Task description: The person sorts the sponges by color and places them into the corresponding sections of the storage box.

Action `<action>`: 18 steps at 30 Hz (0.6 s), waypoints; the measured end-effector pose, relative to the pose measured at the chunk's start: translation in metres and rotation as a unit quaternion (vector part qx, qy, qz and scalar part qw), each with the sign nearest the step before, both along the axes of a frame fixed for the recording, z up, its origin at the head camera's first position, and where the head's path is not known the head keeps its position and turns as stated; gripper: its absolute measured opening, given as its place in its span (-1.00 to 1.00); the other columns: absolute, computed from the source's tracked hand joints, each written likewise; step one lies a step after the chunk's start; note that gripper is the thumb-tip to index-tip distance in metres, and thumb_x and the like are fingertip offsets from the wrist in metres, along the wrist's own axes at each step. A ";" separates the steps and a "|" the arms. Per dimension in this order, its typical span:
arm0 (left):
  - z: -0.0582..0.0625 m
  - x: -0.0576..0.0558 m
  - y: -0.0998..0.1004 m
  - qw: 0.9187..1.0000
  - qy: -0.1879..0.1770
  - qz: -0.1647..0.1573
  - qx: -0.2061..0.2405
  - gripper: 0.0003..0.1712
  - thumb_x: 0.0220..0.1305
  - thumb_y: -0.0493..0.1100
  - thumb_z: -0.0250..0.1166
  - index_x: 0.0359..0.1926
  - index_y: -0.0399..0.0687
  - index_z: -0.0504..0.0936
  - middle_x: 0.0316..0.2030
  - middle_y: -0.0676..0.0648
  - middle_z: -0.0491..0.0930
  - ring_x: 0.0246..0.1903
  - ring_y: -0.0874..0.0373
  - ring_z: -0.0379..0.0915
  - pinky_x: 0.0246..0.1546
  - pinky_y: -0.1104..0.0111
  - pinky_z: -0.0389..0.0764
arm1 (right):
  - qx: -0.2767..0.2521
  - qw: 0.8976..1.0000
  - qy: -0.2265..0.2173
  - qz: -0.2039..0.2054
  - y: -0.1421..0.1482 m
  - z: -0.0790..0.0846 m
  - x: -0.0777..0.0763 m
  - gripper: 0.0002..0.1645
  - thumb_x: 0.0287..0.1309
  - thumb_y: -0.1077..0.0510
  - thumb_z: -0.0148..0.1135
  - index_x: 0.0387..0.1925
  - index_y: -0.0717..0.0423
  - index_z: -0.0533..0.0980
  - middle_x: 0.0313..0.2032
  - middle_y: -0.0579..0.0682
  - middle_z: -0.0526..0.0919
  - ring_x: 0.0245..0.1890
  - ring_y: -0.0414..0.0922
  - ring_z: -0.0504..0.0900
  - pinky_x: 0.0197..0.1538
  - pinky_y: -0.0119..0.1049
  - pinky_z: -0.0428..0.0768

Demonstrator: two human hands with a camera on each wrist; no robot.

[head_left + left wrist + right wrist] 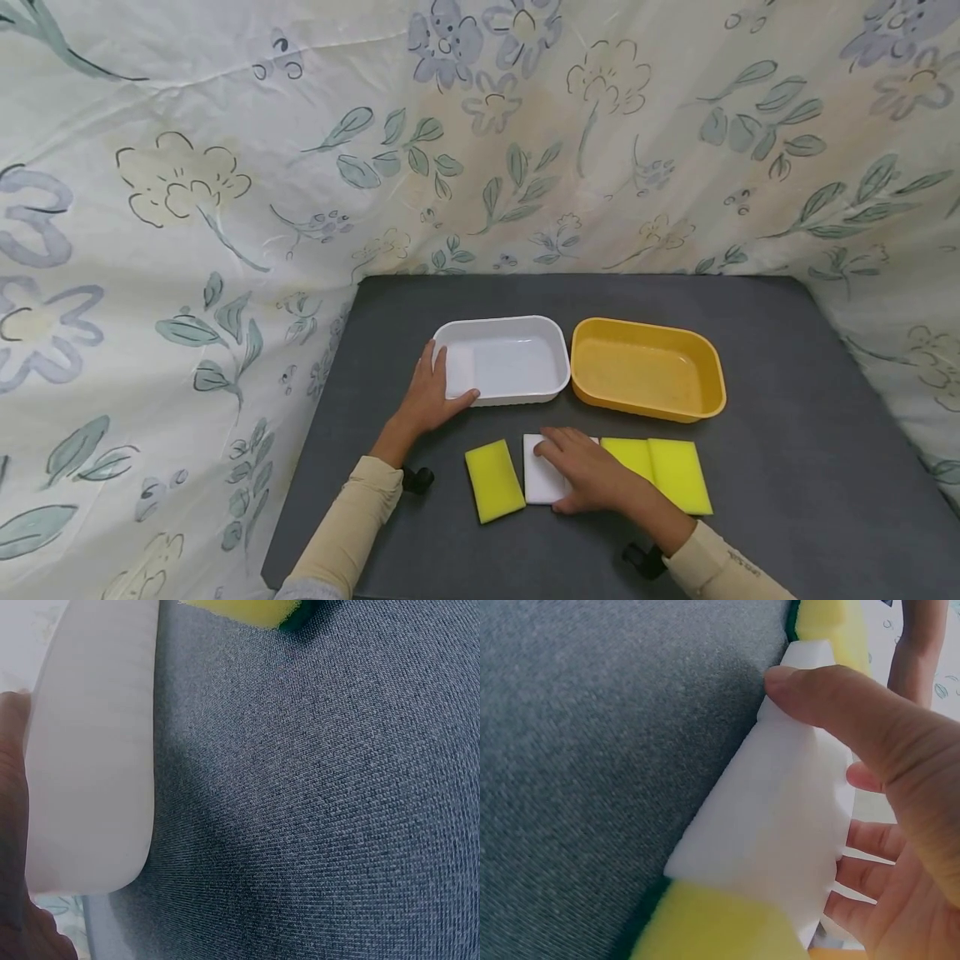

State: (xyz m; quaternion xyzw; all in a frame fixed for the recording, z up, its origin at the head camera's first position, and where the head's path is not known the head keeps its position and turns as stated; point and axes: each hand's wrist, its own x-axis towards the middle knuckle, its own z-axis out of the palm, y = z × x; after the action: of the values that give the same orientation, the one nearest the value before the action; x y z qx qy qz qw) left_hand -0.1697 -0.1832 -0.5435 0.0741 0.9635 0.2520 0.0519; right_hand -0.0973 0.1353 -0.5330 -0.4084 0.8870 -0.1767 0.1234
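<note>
A white plastic tray (pixel 517 360) stands at the table's middle, a white pad (pixel 460 372) lying in its left end. My left hand (pixel 433 398) holds the tray's near left corner, thumb over the front rim and fingers at the left side. In the left wrist view the tray's outer wall (pixel 94 772) fills the space beside that hand. My right hand (pixel 588 471) grips over white sponges (pixel 542 479) in a row on the table. Its thumb (pixel 817 686) presses their near edge, while the other fingertips meet the far edge.
A yellow tray (pixel 648 367) stands right of the white one. One yellow sponge (pixel 495 482) lies tilted left of the white sponges. Further yellow sponges (pixel 678 475) adjoin them on the right, with dark green undersides in the right wrist view. Floral cloth (pixel 525 167) hangs behind the grey table.
</note>
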 end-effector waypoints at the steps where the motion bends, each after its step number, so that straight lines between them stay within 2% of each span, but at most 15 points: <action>1: 0.000 0.000 0.000 1.000 -0.001 0.000 0.000 0.27 0.22 0.44 0.21 0.58 -0.21 -0.18 0.57 -0.20 -0.40 0.52 -0.20 -0.28 0.41 -0.11 -0.03 | -0.002 1.000 0.000 0.001 0.000 0.001 0.000 -0.12 -0.15 -0.12 0.64 0.18 -0.02 0.41 0.31 0.18 0.39 0.25 0.13 0.40 0.24 0.11 0.42; 12: -0.001 -0.001 -0.001 1.000 -0.002 0.001 0.002 0.27 0.22 0.44 0.22 0.58 -0.20 -0.18 0.57 -0.20 -0.40 0.51 -0.20 -0.27 0.40 -0.11 -0.01 | -0.015 1.000 -0.014 -0.006 -0.001 0.009 0.000 -0.15 -0.13 -0.12 0.64 0.19 -0.03 0.43 0.32 0.17 0.39 0.27 0.12 0.40 0.19 0.10 0.48; 18: 0.000 -0.001 0.000 1.000 0.002 0.002 0.005 0.26 0.21 0.43 0.23 0.58 -0.21 -0.17 0.57 -0.21 -0.39 0.51 -0.20 -0.26 0.40 -0.12 0.00 | -0.030 0.999 -0.029 -0.022 0.001 0.013 -0.003 -0.14 -0.13 -0.13 0.64 0.20 -0.08 0.41 0.34 0.15 0.36 0.26 0.06 0.40 0.15 0.03 0.54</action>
State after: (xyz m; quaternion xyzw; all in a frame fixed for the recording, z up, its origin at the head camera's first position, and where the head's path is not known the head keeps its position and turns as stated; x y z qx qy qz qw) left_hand -0.1706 -0.1836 -0.5440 0.0725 0.9624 0.2569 0.0495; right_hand -0.0999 0.1358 -0.5200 -0.3870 0.8861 -0.2178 0.1325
